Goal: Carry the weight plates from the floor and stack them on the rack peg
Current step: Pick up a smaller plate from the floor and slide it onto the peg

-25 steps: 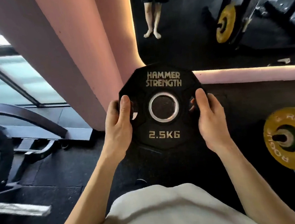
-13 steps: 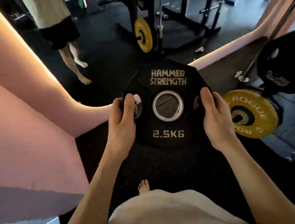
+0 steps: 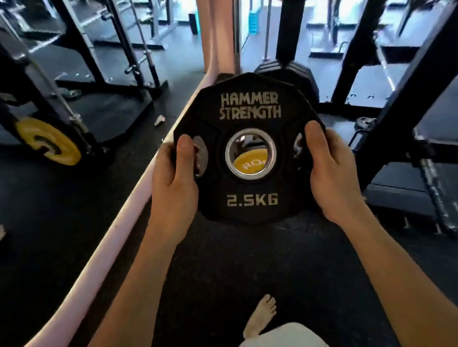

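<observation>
Now, in the head view, the person has turned: a second ago the plate was framed against a pink wall with the yellow disc well off to the right, half a second ago that disc sat just beside the right hand, and at this moment a slice of yellow shows straight through the plate's centre hole.

The weight plate point(image 3: 250, 149), black and marked 2.5KG, is off the floor and held upright at arm's length, its face toward the camera. The left hand point(image 3: 174, 188) grips its left edge, thumb laid over the front beside the grip slot, the other fingers hidden behind. The right hand point(image 3: 332, 173) holds the right edge the same way. The grip looks unchanged across all three pictures.

Behind the plate, dark rack point(image 3: 399, 121) beams run off to the right. At left a mirror point(image 3: 59, 186) shows another yellow disc point(image 3: 48, 142) on a frame. A bare foot point(image 3: 261, 318) stands on the black floor point(image 3: 220, 283) below.

My judgement: the carry is mid-way, and the turn has brought the plate in line with the yellow disc behind it, likely on the storage peg. The peg itself is hidden, so I cannot tell how close it is.
</observation>
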A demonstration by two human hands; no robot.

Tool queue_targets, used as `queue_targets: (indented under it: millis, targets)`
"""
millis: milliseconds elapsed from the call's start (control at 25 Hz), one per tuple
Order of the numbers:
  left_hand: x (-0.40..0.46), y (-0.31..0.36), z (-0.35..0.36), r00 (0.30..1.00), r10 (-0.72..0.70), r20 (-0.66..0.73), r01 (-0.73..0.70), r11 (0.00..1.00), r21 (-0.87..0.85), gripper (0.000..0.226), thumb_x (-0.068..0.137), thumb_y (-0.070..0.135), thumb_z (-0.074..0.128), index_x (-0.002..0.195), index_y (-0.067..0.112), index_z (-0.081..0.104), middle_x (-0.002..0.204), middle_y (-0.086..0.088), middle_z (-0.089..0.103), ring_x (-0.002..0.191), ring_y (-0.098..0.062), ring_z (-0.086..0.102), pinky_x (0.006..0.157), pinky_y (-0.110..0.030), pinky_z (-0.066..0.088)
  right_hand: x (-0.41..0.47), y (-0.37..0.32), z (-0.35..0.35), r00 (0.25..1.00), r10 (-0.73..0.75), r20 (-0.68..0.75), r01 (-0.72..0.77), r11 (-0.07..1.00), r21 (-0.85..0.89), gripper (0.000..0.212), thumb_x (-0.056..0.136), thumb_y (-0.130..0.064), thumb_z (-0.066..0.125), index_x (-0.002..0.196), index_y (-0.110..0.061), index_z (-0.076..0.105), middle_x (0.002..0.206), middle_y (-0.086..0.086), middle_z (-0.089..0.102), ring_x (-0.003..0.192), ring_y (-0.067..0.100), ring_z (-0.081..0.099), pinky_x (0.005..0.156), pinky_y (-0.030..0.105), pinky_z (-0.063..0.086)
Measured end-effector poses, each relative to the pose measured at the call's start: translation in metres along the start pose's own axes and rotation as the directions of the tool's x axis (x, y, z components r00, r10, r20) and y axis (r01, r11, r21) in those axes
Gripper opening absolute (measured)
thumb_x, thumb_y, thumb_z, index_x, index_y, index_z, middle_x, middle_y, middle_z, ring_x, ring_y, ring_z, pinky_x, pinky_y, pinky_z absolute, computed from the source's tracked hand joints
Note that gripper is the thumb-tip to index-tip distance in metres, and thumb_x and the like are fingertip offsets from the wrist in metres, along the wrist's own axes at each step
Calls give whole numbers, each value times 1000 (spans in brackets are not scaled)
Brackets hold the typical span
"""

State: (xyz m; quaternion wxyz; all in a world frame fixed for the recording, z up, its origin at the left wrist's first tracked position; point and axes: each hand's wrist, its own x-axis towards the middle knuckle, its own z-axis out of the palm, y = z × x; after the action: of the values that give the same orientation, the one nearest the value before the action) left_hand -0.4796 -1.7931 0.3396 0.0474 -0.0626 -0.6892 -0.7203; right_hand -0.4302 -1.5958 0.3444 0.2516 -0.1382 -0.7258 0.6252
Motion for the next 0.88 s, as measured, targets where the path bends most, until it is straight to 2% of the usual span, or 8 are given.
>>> queue_targets:
  millis: [120, 240, 400, 520, 680, 800, 880]
  targets:
    - [58, 15, 39, 997, 81, 18, -81, 997, 1, 31, 94, 48, 46, 85, 21, 56, 83, 2, 57, 81, -12, 54, 77, -38, 45, 54, -14, -11, 993, -99, -57, 98, 995, -32, 29, 101, -39, 44, 80, -22, 55, 67, -13, 60, 62, -7, 56, 59, 9, 43]
    - [115, 34, 80, 984, 179, 25, -177, 983, -43, 34, 92, 51, 46, 83, 20, 57, 76, 7, 59, 75, -8, 56, 72, -32, 45, 113, -35, -25, 981, -157, -110, 157, 988, -11, 30, 101, -40, 45, 81, -21, 55, 59, -18, 61, 59, -5, 56, 56, 12, 44]
    - [177, 65, 123, 956, 286, 61, -282, 958, -56, 56, 84, 63, 45, 85, 8, 55, 77, -1, 55, 75, -15, 52, 73, -41, 41, 178, -65, -37, 955, -255, -150, 256, 966, -14, 33, 100, -42, 45, 84, -17, 57, 59, -14, 60, 58, -1, 56, 55, 15, 45]
    - [221, 90, 151, 937, 339, 85, -331, 939, -93, 47, 84, 66, 44, 82, 20, 57, 74, 8, 56, 73, -12, 51, 72, -41, 40, 223, -89, -45, 933, -309, -186, 312, 950, -11, 34, 100, -42, 44, 93, -13, 60, 65, -7, 62, 57, -1, 58, 52, 15, 48]
    - [276, 130, 188, 903, 426, 60, -416, 900, -131, 46, 96, 55, 43, 89, 13, 59, 77, 7, 58, 71, -7, 53, 73, -34, 42, 284, -127, -51, 886, -404, -227, 404, 913, -48, 38, 100, -42, 44, 96, -8, 60, 73, 2, 64, 57, 0, 58, 50, 13, 46]
    - [323, 162, 209, 867, 493, 66, -471, 856, -213, 41, 95, 54, 45, 85, 17, 58, 74, 7, 53, 67, -8, 49, 70, -32, 39, 331, -155, -49, 839, -479, -258, 478, 875, -72, 36, 99, -47, 44, 90, -15, 59, 73, -2, 62, 62, 4, 59, 58, 22, 50]
    - [359, 183, 224, 842, 536, 67, -505, 824, -256, 37, 92, 56, 46, 76, 24, 57, 71, 8, 53, 66, -9, 48, 69, -32, 38, 366, -175, -48, 809, -520, -274, 516, 852, -91, 37, 99, -48, 44, 88, -16, 58, 66, -9, 60, 61, 4, 59, 56, 23, 48]
